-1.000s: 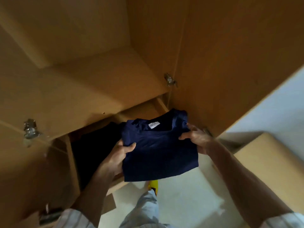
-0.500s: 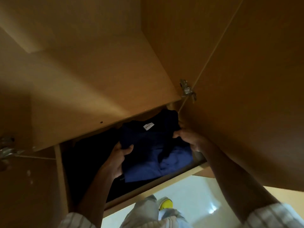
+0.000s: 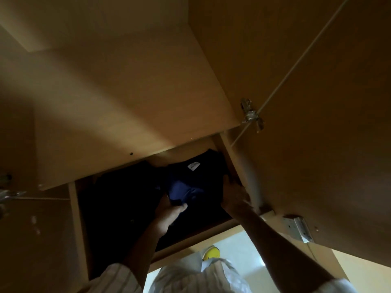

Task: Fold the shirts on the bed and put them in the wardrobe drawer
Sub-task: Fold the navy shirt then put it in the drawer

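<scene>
Both hands, left hand [image 3: 169, 212] and right hand [image 3: 233, 197], grip the folded navy shirt [image 3: 194, 182] inside the drawer [image 3: 201, 234], beside dark clothes [image 3: 122, 199].

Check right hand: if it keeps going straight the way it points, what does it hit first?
Most likely the drawer's right side wall. The right hand points up-frame along the navy shirt's right edge, close to that wall; depth is dim, so the drawer back is possible.

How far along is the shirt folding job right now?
Done: the navy shirt is folded and lies inside the drawer, beside darker clothes. In hand: left hand and right hand grip its edges. Left: let go; the bed is out of view.
</scene>
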Available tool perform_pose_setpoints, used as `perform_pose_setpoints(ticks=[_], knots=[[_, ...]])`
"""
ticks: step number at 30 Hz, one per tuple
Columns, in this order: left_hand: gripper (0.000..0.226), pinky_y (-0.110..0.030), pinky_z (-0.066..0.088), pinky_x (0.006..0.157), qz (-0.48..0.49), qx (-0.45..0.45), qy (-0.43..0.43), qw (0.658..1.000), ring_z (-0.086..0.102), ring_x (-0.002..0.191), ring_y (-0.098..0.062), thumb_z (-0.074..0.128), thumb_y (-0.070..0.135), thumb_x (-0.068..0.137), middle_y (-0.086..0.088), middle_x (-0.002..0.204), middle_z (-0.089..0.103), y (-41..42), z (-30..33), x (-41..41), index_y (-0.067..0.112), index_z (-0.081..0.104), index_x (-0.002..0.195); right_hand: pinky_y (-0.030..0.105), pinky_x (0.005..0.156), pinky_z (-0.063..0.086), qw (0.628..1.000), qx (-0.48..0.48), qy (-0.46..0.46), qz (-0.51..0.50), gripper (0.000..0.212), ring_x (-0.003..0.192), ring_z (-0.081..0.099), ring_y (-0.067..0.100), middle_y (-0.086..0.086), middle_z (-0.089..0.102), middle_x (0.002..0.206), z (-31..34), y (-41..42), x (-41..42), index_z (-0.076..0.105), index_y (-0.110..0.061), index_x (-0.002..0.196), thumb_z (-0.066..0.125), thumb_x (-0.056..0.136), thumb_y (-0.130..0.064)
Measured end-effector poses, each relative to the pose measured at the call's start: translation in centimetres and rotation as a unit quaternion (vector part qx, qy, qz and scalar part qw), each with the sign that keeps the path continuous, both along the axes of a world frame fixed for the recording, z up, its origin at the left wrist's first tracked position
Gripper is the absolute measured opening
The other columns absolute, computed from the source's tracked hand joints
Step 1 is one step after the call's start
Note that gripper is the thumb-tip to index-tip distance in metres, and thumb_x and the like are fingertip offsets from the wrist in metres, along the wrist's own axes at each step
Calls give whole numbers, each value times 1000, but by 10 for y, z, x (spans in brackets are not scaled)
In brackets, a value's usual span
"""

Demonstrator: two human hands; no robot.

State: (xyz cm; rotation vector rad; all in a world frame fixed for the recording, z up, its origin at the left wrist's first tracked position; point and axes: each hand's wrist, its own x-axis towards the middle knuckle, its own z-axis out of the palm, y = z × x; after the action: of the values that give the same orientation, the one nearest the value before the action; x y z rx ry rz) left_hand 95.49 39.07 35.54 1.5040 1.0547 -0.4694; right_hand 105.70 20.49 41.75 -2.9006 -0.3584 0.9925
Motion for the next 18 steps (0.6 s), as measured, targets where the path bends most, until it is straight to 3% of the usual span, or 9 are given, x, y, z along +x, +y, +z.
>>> perform_pose_setpoints(ticks=[2,4,6,8,10,14,16,18], knots=[[81,-28,39,106,-28,70,-8,997,48,135,-26,79,12,84,-5,141,49,-6,-1,-5,6,35,151,37,93,52,1000,-9,1,24,54,118,60,32,13,55,132,-6,-8,-7,31,-17,146,56,99,-26],[72,-33,46,104,-41,129,16,991,56,128,-30,78,19,84,-12,137,58,-8,-1,-10,7,44,146,33,93,55,999,-20,16,28,36,115,63,27,11,63,125,-9,-14,-12,48,-13,136,52,102,-24],[53,-39,54,95,-59,168,38,983,65,115,-32,79,26,83,-15,123,67,-6,2,-12,7,60,128,32,92,55,999,-33,33,18,28,116,64,28,11,65,123,-10,-16,-14,58,-11,127,55,101,-22],[43,-36,56,89,-74,184,58,978,68,107,-32,80,28,82,-16,114,71,-5,9,-11,6,66,116,35,93,55,998,-42,45,9,28,117,63,30,12,66,122,-9,-16,-14,61,-10,124,61,98,-20],[47,-29,53,86,-101,213,77,969,67,110,-32,80,30,82,-15,116,71,-5,20,-10,5,66,119,37,94,55,998,-41,45,8,29,117,63,30,12,65,123,-9,-15,-13,62,-9,124,62,97,-20],[48,-44,56,77,-177,340,41,923,66,104,-39,76,35,82,-12,114,65,-7,38,-14,16,51,117,30,91,51,999,-40,5,13,27,119,61,26,9,63,127,-11,-19,-16,59,-12,126,54,101,-20],[55,-46,55,72,-247,419,-53,872,60,109,-37,78,26,78,-10,121,54,-6,37,-21,19,46,123,30,90,52,999,-35,0,-4,26,119,61,27,10,63,128,-11,-21,-18,60,-12,125,53,101,-19],[68,-46,53,78,-348,508,-145,774,53,116,-36,79,20,70,-14,136,49,1,30,-21,20,52,132,31,90,52,999,-19,10,-26,27,120,60,28,11,62,129,-8,-22,-20,61,-11,126,54,101,-20]])
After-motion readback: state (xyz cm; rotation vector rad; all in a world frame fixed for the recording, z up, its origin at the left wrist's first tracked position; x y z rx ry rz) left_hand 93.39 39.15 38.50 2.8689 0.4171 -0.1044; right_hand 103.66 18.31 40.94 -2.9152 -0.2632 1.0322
